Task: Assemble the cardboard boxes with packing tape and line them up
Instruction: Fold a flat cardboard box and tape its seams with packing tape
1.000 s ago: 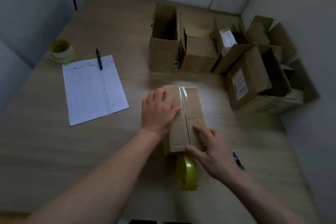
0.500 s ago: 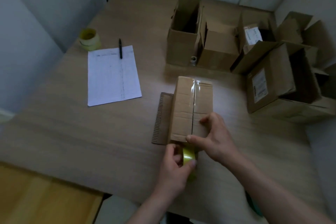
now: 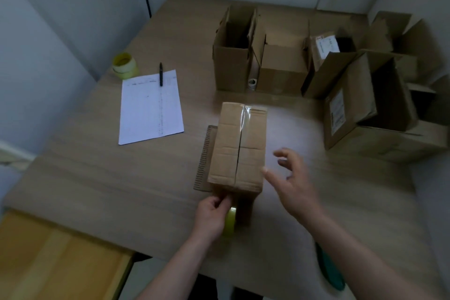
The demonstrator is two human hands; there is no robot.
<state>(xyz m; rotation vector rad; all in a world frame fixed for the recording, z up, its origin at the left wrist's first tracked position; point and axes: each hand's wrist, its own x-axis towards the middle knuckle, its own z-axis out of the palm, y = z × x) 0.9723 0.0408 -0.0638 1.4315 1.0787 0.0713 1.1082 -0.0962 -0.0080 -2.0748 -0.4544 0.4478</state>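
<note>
A brown cardboard box [image 3: 227, 151] stands in the middle of the wooden table [image 3: 97, 178], its top flaps closed with a strip of clear tape on the far end of the seam. My left hand [image 3: 212, 217] grips a yellow-green tape roll [image 3: 230, 221] against the box's near face. My right hand [image 3: 289, 185] hovers just right of the box, fingers spread, holding nothing. A flat corrugated piece [image 3: 203, 161] lies under the box's left side.
Several open boxes [image 3: 233, 61] stand along the back, and larger ones [image 3: 365, 109] crowd the right corner. A paper sheet [image 3: 151, 107] with a pen [image 3: 161, 74] and a second tape roll [image 3: 124, 66] lie at the left. A green tool [image 3: 328, 268] lies near my right forearm.
My left hand left the box top and took hold of the tape roll at the near face. My right hand lifted off the box and now hovers to its right.
</note>
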